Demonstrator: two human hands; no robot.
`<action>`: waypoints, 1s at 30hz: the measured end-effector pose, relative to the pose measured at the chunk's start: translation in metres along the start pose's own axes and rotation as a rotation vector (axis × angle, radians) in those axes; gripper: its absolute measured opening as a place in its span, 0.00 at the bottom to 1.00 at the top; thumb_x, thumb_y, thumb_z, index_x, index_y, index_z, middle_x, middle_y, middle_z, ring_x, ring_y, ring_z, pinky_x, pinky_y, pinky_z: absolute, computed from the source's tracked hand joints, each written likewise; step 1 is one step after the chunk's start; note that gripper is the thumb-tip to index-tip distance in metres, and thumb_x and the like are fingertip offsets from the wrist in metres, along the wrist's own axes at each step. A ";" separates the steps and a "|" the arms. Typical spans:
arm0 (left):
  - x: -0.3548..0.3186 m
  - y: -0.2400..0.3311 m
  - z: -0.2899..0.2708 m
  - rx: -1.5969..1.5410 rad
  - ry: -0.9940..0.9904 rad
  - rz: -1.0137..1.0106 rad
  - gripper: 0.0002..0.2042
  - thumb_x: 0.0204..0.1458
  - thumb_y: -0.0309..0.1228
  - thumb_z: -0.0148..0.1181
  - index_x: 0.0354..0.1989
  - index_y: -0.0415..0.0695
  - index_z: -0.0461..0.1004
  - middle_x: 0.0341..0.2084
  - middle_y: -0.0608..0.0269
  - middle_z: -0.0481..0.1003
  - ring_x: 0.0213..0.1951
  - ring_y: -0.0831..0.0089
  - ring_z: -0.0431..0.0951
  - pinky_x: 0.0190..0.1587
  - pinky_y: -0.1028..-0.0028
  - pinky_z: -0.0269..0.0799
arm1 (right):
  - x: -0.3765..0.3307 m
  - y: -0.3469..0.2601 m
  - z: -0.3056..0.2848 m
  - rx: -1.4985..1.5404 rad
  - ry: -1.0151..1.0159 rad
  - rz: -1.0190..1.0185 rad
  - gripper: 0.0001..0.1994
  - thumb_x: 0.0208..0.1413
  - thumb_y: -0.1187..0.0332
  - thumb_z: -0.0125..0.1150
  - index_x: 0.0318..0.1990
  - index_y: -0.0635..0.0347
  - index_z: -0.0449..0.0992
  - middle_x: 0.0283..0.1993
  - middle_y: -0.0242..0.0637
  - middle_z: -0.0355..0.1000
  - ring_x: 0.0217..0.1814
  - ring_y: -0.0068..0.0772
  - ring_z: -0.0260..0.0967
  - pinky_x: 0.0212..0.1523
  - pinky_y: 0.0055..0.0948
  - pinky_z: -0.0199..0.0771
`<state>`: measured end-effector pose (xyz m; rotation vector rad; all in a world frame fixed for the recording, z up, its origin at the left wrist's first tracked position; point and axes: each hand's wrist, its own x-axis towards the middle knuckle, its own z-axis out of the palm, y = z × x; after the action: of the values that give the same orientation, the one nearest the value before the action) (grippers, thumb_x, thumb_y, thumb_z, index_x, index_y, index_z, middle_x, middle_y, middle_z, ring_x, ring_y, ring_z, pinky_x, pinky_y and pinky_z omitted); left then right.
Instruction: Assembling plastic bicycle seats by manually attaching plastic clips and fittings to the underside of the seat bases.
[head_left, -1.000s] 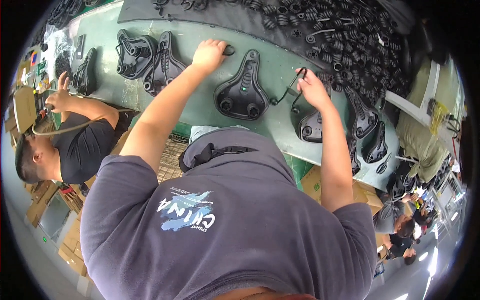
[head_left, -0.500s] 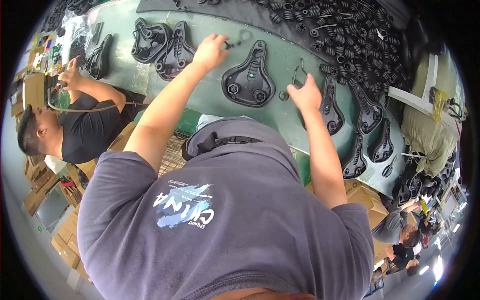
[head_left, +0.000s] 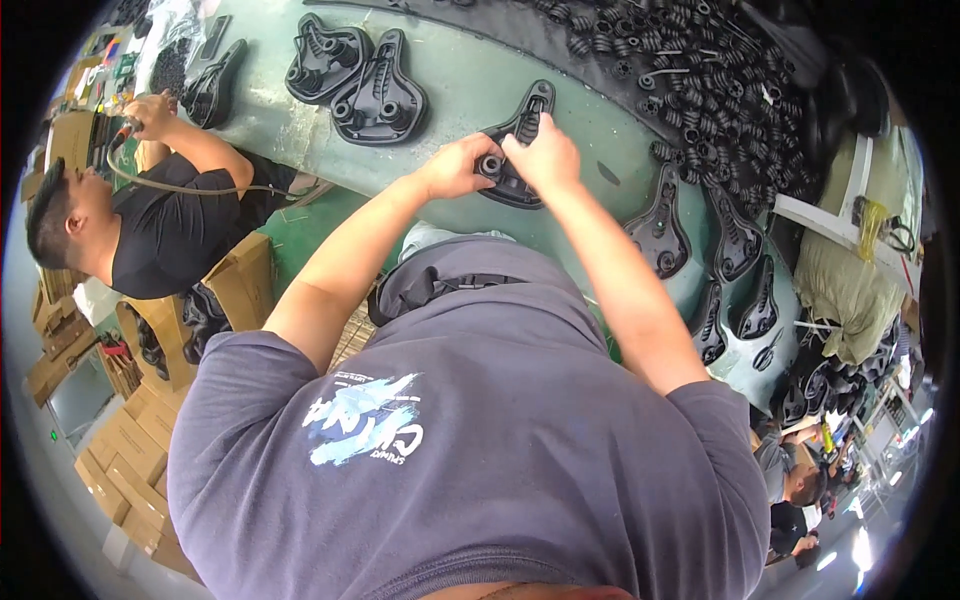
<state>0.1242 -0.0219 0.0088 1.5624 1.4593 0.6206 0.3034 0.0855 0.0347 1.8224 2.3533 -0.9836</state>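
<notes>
A black bicycle saddle base (head_left: pixel 520 140) lies upside down on the green table (head_left: pixel 470 80), narrow end pointing away. My left hand (head_left: pixel 455 168) grips its near wide end, fingers by a round black spring (head_left: pixel 491 165). My right hand (head_left: pixel 545 155) presses on the same end, right beside the left. Both hands touch the saddle. My grey shirt hides the table's near edge.
Two more upturned saddles (head_left: pixel 360 80) lie to the left, several others (head_left: pixel 700 250) line the right edge. A heap of black coil springs (head_left: pixel 700 70) fills the far right. A person in a black shirt (head_left: pixel 170 230) works at the left with cardboard boxes (head_left: pixel 120 440) below.
Both hands came together onto the rear of the middle saddle; before, the left hand reached further out to the left and the right hand held a wire part on the right.
</notes>
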 end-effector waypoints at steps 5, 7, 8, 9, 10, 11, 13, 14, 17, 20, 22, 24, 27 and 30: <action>-0.009 0.008 -0.001 -0.010 -0.008 -0.059 0.27 0.45 0.29 0.77 0.56 0.43 0.76 0.52 0.51 0.76 0.55 0.50 0.77 0.58 0.59 0.75 | -0.011 0.006 0.005 -0.038 0.054 -0.041 0.45 0.55 0.42 0.68 0.73 0.65 0.64 0.65 0.58 0.73 0.66 0.59 0.72 0.67 0.53 0.71; -0.007 0.021 -0.003 0.153 0.264 0.140 0.30 0.47 0.40 0.77 0.58 0.44 0.76 0.54 0.51 0.77 0.56 0.48 0.77 0.60 0.55 0.72 | -0.014 0.014 0.007 -0.096 0.078 -0.080 0.47 0.55 0.40 0.68 0.74 0.63 0.62 0.66 0.58 0.70 0.68 0.59 0.70 0.68 0.55 0.69; 0.000 0.027 -0.002 0.126 0.354 0.049 0.34 0.49 0.49 0.74 0.61 0.41 0.75 0.55 0.50 0.77 0.60 0.45 0.74 0.64 0.53 0.68 | -0.015 0.024 0.016 -0.015 0.072 -0.116 0.48 0.55 0.39 0.68 0.76 0.62 0.60 0.69 0.59 0.68 0.70 0.62 0.67 0.69 0.57 0.67; 0.013 0.036 0.005 0.170 0.496 -0.053 0.32 0.55 0.49 0.70 0.62 0.40 0.74 0.58 0.45 0.77 0.60 0.43 0.74 0.65 0.53 0.68 | -0.016 0.033 0.026 0.065 0.068 -0.151 0.50 0.55 0.38 0.68 0.77 0.61 0.58 0.71 0.60 0.65 0.72 0.65 0.64 0.70 0.58 0.65; 0.025 0.037 0.016 0.176 0.515 -0.171 0.32 0.57 0.52 0.67 0.63 0.40 0.75 0.58 0.44 0.77 0.60 0.42 0.74 0.66 0.52 0.67 | -0.015 0.034 0.037 0.053 0.150 -0.203 0.48 0.57 0.40 0.67 0.78 0.60 0.56 0.70 0.61 0.66 0.71 0.67 0.65 0.69 0.58 0.66; 0.037 0.042 0.024 0.180 0.531 -0.290 0.33 0.60 0.55 0.63 0.63 0.40 0.75 0.59 0.43 0.77 0.61 0.41 0.74 0.67 0.52 0.67 | -0.013 0.031 0.042 0.051 0.168 -0.187 0.44 0.59 0.43 0.65 0.76 0.60 0.59 0.70 0.61 0.66 0.71 0.66 0.66 0.69 0.58 0.66; 0.055 0.045 0.037 0.356 0.458 -0.409 0.30 0.63 0.57 0.56 0.60 0.42 0.78 0.55 0.45 0.80 0.56 0.44 0.78 0.64 0.49 0.67 | -0.007 0.031 0.041 0.061 0.268 -0.238 0.39 0.60 0.45 0.63 0.73 0.58 0.63 0.66 0.56 0.69 0.66 0.63 0.70 0.66 0.58 0.68; 0.057 0.039 0.037 0.360 0.458 -0.392 0.29 0.63 0.57 0.56 0.57 0.43 0.80 0.54 0.47 0.81 0.56 0.46 0.78 0.63 0.50 0.67 | -0.003 0.029 0.039 0.062 0.279 -0.240 0.39 0.60 0.45 0.63 0.73 0.58 0.63 0.66 0.56 0.69 0.66 0.63 0.70 0.66 0.58 0.68; 0.068 0.034 0.034 0.387 0.478 -0.381 0.27 0.64 0.57 0.55 0.51 0.44 0.82 0.51 0.51 0.82 0.54 0.49 0.78 0.61 0.50 0.68 | -0.009 0.029 0.038 0.035 0.231 -0.149 0.36 0.60 0.46 0.63 0.71 0.56 0.67 0.60 0.52 0.71 0.60 0.60 0.72 0.62 0.57 0.70; 0.073 0.035 0.036 0.343 0.522 -0.392 0.26 0.64 0.57 0.55 0.49 0.44 0.83 0.48 0.52 0.83 0.53 0.50 0.78 0.61 0.50 0.68 | -0.001 0.027 0.033 -0.024 0.267 -0.149 0.38 0.60 0.44 0.64 0.72 0.56 0.66 0.58 0.52 0.72 0.57 0.60 0.74 0.59 0.57 0.72; 0.076 0.024 0.032 0.218 0.524 -0.445 0.27 0.64 0.58 0.56 0.50 0.44 0.83 0.50 0.52 0.83 0.56 0.48 0.78 0.61 0.49 0.70 | 0.004 0.029 0.018 0.066 0.252 -0.178 0.40 0.59 0.44 0.66 0.74 0.57 0.64 0.60 0.54 0.72 0.60 0.62 0.73 0.61 0.56 0.73; 0.064 0.000 0.016 -0.167 0.303 -0.747 0.25 0.63 0.54 0.62 0.53 0.43 0.83 0.49 0.55 0.84 0.49 0.52 0.84 0.54 0.51 0.78 | -0.015 0.039 0.002 0.275 0.152 -0.226 0.43 0.60 0.43 0.68 0.74 0.62 0.63 0.66 0.60 0.71 0.67 0.63 0.71 0.66 0.49 0.73; 0.043 -0.005 0.013 -0.479 0.173 -0.945 0.25 0.61 0.49 0.67 0.49 0.35 0.83 0.38 0.54 0.85 0.34 0.61 0.87 0.38 0.49 0.83 | -0.026 0.111 -0.016 0.142 0.326 -0.245 0.30 0.62 0.48 0.67 0.58 0.69 0.79 0.62 0.57 0.75 0.67 0.59 0.71 0.69 0.47 0.70; 0.009 -0.030 0.011 -0.420 0.317 -0.990 0.23 0.61 0.45 0.70 0.48 0.32 0.81 0.39 0.52 0.85 0.36 0.57 0.87 0.32 0.50 0.85 | -0.049 0.195 -0.055 -0.099 0.490 -0.047 0.29 0.61 0.51 0.67 0.59 0.67 0.78 0.61 0.57 0.75 0.67 0.59 0.70 0.70 0.50 0.68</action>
<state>0.1195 -0.0182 -0.0236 0.3140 1.9356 0.5162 0.5102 0.0937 0.0060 2.1763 2.6499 -0.4425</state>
